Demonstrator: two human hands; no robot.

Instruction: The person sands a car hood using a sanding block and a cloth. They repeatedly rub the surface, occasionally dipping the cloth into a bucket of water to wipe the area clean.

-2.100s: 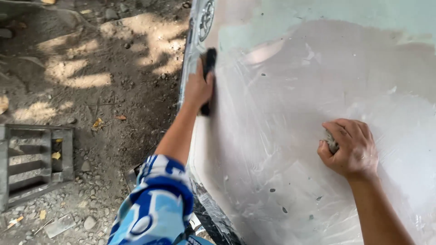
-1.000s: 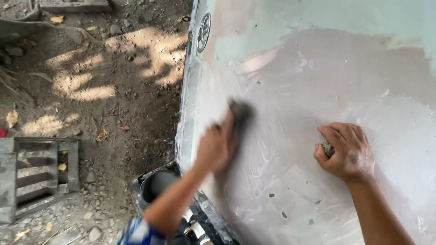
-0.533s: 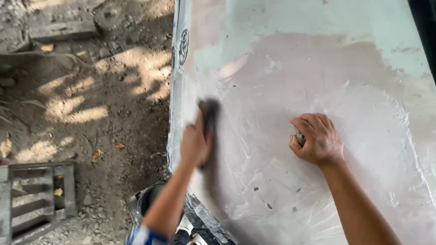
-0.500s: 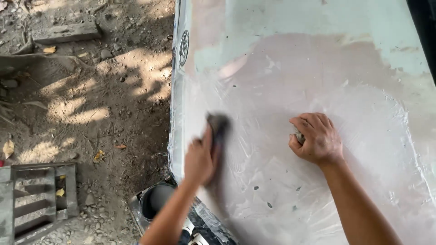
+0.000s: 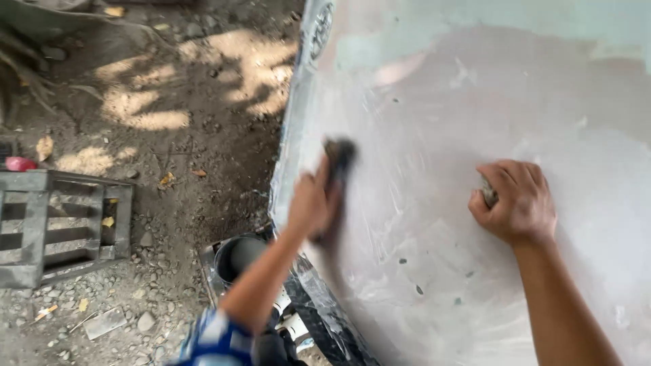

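A car hood (image 5: 475,88) coated in pale grey filler fills the right of the view, with light green paint along its far edge. My left hand (image 5: 313,203) grips a dark sanding block (image 5: 338,159) pressed flat on the hood near its left edge; both are motion-blurred. My right hand (image 5: 517,200) rests in a fist on the hood's middle, closed around a small grey wad (image 5: 486,192) that is mostly hidden by the fingers. A blue patterned sleeve (image 5: 213,339) covers my left upper arm.
Bare dirt ground with pebbles, leaves and sun patches lies left of the car. A grey plastic crate (image 5: 57,224) sits at the far left with a small red object (image 5: 19,163) behind it. An empty headlight opening (image 5: 237,257) shows below the hood edge.
My left hand has slid the sanding block back and forth over the hood's left part, from the edge inward. My right hand has stayed closed in place; the view shifted slightly.
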